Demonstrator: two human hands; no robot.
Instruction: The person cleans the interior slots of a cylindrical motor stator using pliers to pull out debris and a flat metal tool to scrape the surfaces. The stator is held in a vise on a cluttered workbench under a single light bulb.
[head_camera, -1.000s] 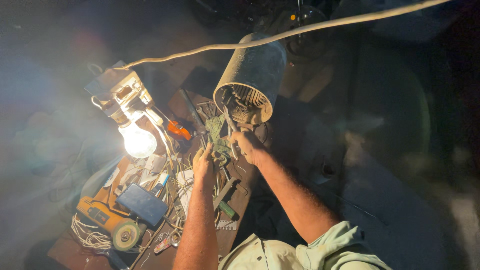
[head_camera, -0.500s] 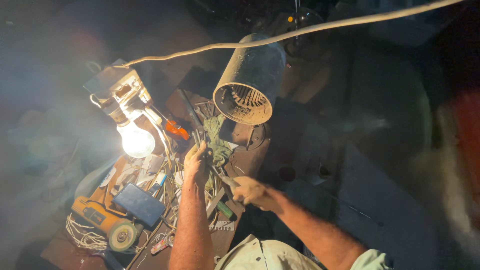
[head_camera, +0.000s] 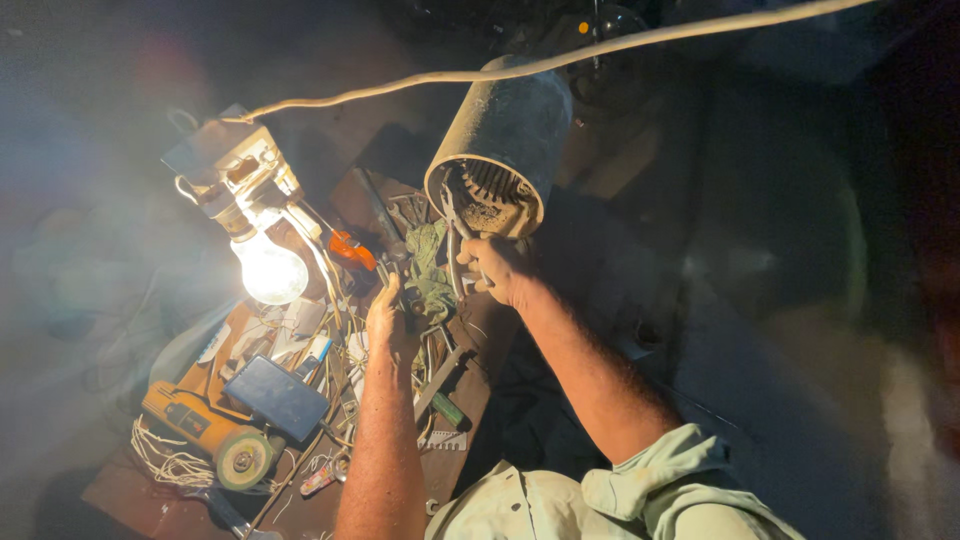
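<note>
At motor housing (head_camera: 503, 140) mouth: right hand (head_camera: 503, 270) risen since earlier, fingers clamped on pliers (head_camera: 452, 245); left hand (head_camera: 385, 318) fingers unclear.

Both forearms bare, stretched fwd, sleeves rolled at elbows. Left hand (head_camera: 388, 318) lower, fingers curled down, palm hidden. Right hand (head_camera: 497, 270) higher & further out, fist closed in a grip, wrist bent.

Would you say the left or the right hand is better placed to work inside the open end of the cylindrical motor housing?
Probably the right hand: it holds pliers at the motor housing mouth. The left hand rests lower among the clutter.
</note>
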